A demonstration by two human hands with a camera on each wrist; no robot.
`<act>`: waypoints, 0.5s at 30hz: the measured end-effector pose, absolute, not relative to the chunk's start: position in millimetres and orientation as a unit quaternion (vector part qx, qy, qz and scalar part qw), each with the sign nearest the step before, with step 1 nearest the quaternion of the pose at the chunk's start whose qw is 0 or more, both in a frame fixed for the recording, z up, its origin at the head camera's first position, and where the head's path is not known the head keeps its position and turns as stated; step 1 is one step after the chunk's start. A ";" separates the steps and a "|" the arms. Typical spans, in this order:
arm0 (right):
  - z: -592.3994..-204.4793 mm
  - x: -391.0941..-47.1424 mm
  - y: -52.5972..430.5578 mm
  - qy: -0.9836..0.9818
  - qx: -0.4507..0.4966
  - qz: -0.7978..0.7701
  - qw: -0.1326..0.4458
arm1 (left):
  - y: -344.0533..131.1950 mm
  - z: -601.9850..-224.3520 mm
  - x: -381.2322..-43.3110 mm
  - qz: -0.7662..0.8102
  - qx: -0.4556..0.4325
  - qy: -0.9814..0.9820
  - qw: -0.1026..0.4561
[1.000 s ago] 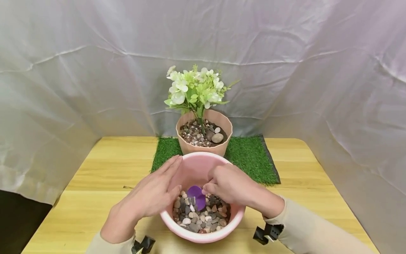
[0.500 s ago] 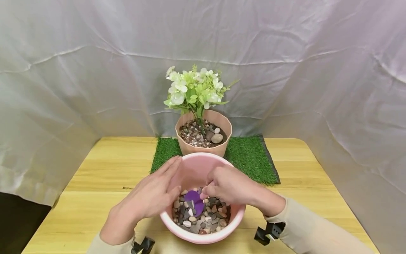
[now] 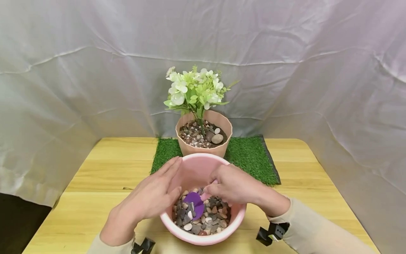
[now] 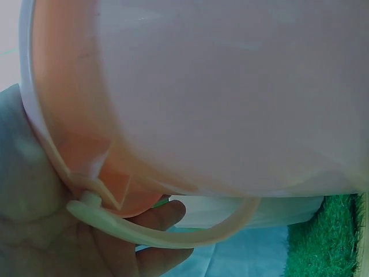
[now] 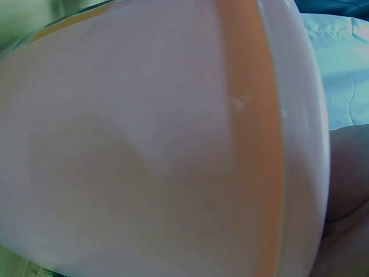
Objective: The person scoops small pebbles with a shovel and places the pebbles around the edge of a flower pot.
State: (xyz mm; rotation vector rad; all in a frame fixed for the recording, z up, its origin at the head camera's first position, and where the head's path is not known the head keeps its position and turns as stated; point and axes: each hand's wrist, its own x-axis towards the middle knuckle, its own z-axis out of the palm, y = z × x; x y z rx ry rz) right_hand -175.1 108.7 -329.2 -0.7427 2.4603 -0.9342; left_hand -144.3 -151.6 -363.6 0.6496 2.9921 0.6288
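A pink bucket (image 3: 203, 239) stands at the table's front with several pebbles (image 3: 209, 220) inside. My left hand (image 3: 149, 190) rests on the bucket's left rim, fingers fairly straight and thumb over the inside. In the left wrist view, the pale bucket handle (image 4: 173, 238) crosses in front of the fingers. My right hand (image 3: 231, 185) reaches over the right rim and grips the pink handle of a small shovel (image 3: 196, 203). Its purple blade is among the pebbles, with some lying on it. The right wrist view shows mostly the bucket's outer wall (image 5: 132, 144), hiding the grip.
Behind the bucket, a peach flowerpot (image 3: 203, 151) holds white flowers (image 3: 196, 88), gravel and larger stones. It stands on a green grass mat (image 3: 253, 158). Grey cloth (image 3: 203, 31) hangs around the wooden table (image 3: 95, 211).
My right hand has shifted slightly and the shovel blade has moved toward the front left through the pebbles; more of its pink handle shows. The left hand stays on the rim.
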 end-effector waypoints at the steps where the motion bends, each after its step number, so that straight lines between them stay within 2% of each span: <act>1: -329.2 -174.8 108.1 0.883 -0.265 -0.331 0.202 | -151.6 -363.4 -144.1 0.201 0.207 0.957 0.007; 15: -330.0 -170.6 112.1 0.881 -0.273 -0.341 0.182 | -151.8 -362.4 -143.6 0.199 0.211 0.957 0.004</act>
